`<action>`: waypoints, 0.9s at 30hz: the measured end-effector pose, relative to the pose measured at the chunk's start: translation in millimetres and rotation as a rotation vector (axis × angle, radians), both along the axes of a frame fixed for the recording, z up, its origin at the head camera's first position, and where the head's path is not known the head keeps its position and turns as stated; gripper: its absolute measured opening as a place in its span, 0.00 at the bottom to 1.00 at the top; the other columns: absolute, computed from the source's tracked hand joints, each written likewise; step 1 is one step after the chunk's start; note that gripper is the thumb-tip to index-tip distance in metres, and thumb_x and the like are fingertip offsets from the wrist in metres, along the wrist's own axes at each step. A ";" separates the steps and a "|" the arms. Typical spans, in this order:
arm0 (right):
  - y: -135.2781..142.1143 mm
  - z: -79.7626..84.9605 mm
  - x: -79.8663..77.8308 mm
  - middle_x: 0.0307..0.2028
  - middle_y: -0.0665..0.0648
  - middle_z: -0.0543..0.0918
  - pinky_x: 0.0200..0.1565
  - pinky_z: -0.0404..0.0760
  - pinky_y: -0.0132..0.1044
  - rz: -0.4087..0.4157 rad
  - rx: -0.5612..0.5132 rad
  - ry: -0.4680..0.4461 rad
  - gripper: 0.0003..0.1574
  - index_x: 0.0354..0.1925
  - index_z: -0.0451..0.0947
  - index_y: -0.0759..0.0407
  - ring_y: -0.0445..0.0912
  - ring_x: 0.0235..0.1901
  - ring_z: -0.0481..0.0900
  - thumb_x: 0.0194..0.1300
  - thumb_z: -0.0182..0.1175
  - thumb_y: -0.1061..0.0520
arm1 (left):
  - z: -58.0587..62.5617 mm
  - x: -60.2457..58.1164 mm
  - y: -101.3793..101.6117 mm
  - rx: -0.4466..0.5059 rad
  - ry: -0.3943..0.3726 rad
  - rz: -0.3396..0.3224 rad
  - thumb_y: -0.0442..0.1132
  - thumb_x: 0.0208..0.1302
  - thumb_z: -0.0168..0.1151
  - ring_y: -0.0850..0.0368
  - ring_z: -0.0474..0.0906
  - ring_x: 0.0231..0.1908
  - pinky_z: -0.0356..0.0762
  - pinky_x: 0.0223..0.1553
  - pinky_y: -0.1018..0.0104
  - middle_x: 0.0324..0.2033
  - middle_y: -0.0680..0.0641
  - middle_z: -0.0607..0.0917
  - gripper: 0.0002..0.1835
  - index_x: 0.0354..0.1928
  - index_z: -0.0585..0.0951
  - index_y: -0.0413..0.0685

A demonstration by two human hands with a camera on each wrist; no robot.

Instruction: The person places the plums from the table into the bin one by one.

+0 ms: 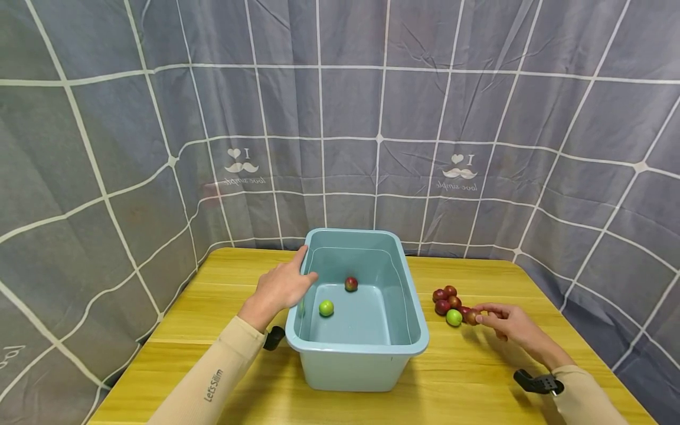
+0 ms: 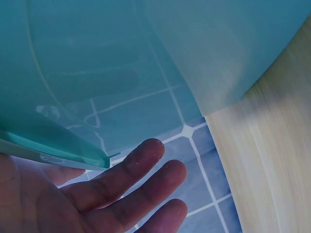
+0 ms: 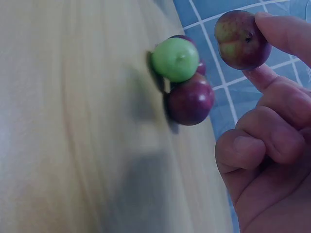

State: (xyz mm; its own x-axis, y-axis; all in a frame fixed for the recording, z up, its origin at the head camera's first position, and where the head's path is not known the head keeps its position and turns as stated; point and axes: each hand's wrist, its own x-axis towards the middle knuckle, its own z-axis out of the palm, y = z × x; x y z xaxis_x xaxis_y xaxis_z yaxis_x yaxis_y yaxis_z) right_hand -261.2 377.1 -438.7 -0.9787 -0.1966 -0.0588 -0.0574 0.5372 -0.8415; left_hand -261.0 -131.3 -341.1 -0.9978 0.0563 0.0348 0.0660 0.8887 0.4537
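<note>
In the head view, a light blue plastic basin stands on the table. My left hand holds its left rim, the thumb over the inner side and the other fingers outside, loosely stretched in the left wrist view. Inside the basin lie a green plum and a red plum. Off to the right, my right hand pinches a mottled red-green plum between thumb and index finger, its remaining fingers curled. Beside it sit another green plum and several dark red plums in a cluster.
The yellow wood-grain table carries everything. A grey curtain with white grid lines hangs behind it and along both sides. The basin's high walls stand between my two hands.
</note>
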 end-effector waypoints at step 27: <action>-30.5 61.8 -17.3 0.14 0.45 0.57 0.17 0.59 0.36 0.106 -0.053 0.164 0.27 0.62 0.77 0.63 0.38 0.14 0.54 0.70 0.63 0.51 | 0.5 0.9 -0.8 -0.003 -0.006 -0.006 0.59 0.70 0.47 0.42 0.81 0.51 0.74 0.34 0.52 0.63 0.40 0.79 0.42 0.81 0.49 0.60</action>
State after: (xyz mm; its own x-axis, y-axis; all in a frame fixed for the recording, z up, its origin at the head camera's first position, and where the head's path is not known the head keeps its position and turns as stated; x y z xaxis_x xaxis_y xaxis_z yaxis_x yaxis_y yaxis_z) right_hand -278.5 346.6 -376.9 -0.9481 -0.2974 0.1128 -0.2496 0.4759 -0.8433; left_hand -260.0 -132.1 -340.6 -0.9977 0.0621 0.0289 0.0684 0.8899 0.4510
